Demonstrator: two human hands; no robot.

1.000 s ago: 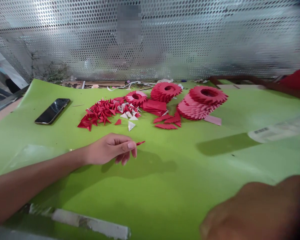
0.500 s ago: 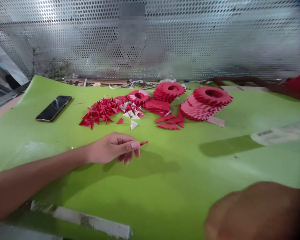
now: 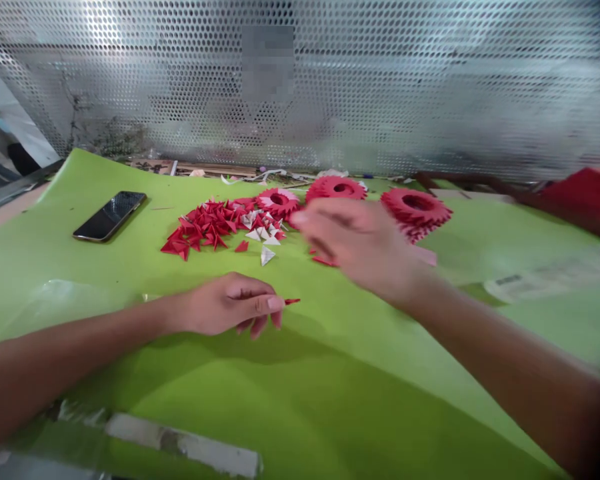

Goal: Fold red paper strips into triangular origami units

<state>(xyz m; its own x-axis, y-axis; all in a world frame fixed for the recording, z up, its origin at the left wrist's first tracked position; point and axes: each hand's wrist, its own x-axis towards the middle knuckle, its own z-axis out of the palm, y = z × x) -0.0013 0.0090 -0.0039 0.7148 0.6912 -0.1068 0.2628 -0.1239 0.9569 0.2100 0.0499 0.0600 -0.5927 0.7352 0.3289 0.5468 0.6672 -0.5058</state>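
Note:
Between thumb and fingers, my left hand (image 3: 235, 303) pinches a small folded red paper piece (image 3: 293, 301) just above the green sheet (image 3: 220, 393). My right hand (image 3: 363, 243), smeared by motion, reaches over the flat red papers behind it; its fingers are too blurred to show whether they hold anything. Ahead lies a heap of folded red paper triangles (image 3: 200, 227) with white folded triangles (image 3: 267, 255) at its right edge. Ring-shaped pieces of interlocked red and pink paper stand behind: a small ring (image 3: 279, 200), a larger red ring (image 3: 330, 188) and a stacked one (image 3: 415, 212), partly covered by my right hand.
A black phone (image 3: 110, 217) lies at the left. Along the front edge runs a worn white strip (image 3: 180, 443). A perforated metal panel (image 3: 330, 87) closes off the back, with scraps at its foot. Something red (image 3: 585, 197) is at the far right.
My right hand has swung from the lower right corner up and forward to the red papers. My left hand keeps its pinch on the red piece, almost in place.

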